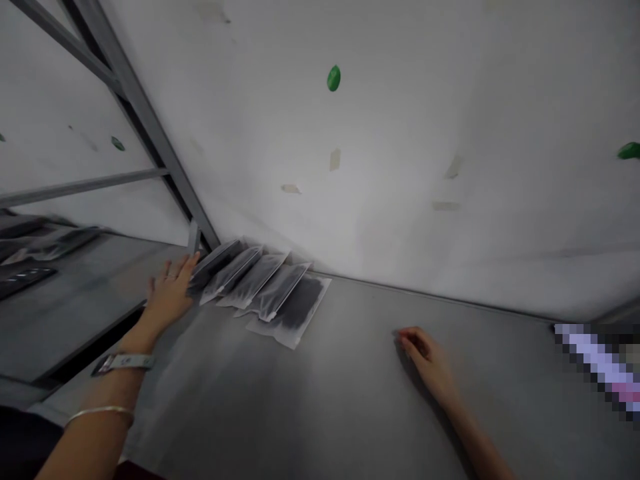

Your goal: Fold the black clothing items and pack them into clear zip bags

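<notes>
Several frosted zip bags with dark, folded-looking contents lie overlapping in a row along the wall. The rightmost zip bag (299,310) lies flattest, its dark content showing through. At the row's left end, my left hand (173,290) has its fingers spread and its fingertips beside the leftmost zip bag (215,263); whether they press on it is hard to tell. Apart from the bags, my right hand (425,360) rests low over the grey tabletop (350,393) with curled fingers and thumb brought together. Nothing shows in it.
A white wall panel (400,133) with green stickers and tape bits rises behind the tabletop. A grey metal frame post (150,127) stands at left. Beyond it, more dark bags (55,240) lie on another surface. A pixelated, blurred-out object (600,363) is at right.
</notes>
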Demonstrator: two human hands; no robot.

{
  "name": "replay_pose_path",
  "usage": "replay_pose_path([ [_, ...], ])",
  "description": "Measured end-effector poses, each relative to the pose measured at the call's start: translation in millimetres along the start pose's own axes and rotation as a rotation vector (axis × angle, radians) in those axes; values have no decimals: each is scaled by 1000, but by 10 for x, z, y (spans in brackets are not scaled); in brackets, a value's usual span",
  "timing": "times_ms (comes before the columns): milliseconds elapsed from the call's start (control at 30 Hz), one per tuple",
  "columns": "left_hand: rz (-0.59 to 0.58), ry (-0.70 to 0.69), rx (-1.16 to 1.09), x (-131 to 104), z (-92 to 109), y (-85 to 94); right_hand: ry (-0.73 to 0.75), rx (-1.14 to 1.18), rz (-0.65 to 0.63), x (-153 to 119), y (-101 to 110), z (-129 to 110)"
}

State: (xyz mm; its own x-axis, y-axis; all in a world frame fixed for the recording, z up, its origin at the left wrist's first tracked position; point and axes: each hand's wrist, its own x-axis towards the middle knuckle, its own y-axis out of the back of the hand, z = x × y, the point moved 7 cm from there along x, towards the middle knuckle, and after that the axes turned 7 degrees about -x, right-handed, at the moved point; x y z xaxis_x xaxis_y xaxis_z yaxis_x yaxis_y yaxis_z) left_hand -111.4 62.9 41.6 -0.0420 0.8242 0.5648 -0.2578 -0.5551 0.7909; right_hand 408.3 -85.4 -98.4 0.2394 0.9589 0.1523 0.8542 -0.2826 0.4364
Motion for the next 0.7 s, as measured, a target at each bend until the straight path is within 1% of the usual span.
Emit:
replay_pose_path([
  [33, -42, -20, 54, -32, 121, 27, 22, -36, -4, -7, -8, -38],
  [67, -24, -29, 72, -67, 259, 78, 54, -80, -13, -15, -19, -86],
  [100, 28, -48, 49, -109, 428, 130, 97, -130, -23, -25, -35, -140],
  [133, 71, -98, -10, -164, 637, 150, 145, -180, -36, -38, -55, -195],
  [167, 72, -187, -98, -239, 886, 118, 194, -229, -50, -53, -78, -243],
  [200, 48, -286, -192, -341, 1153, 51, 238, -282, -66, -68, -105, -281],
  [233, -12, -378, -266, -471, 1425, -56, 276, -339, -81, -83, -133, -305],
  [267, -101, -454, -319, -629, 1690, -191, 305, -400, -96, -97, -162, -316],
  [333, -315, -617, -400, -1033, 2206, -469, 335, -527, -131, -116, -219, -302],
  [400, -560, -753, -443, -1481, 2636, -714, 350, -636, -163, -126, -266, -273],
  [433, -638, -795, -458, -1667, 2801, -794, 356, -679, -181, -130, -288, -259],
  [500, -693, -806, -475, -1891, 3028, -901, 367, -745, -212, -134, -327, -239],
  [533, -704, -803, -475, -1949, 3107, -948, 370, -771, -222, -135, -344, -232],
  [600, -709, -791, -465, -1982, 3208, -1038, 363, -815, -243, -134, -378, -213],
  [700, -726, -783, -448, -1936, 3274, -1162, 329, -857, -246, -110, -408, -176],
])
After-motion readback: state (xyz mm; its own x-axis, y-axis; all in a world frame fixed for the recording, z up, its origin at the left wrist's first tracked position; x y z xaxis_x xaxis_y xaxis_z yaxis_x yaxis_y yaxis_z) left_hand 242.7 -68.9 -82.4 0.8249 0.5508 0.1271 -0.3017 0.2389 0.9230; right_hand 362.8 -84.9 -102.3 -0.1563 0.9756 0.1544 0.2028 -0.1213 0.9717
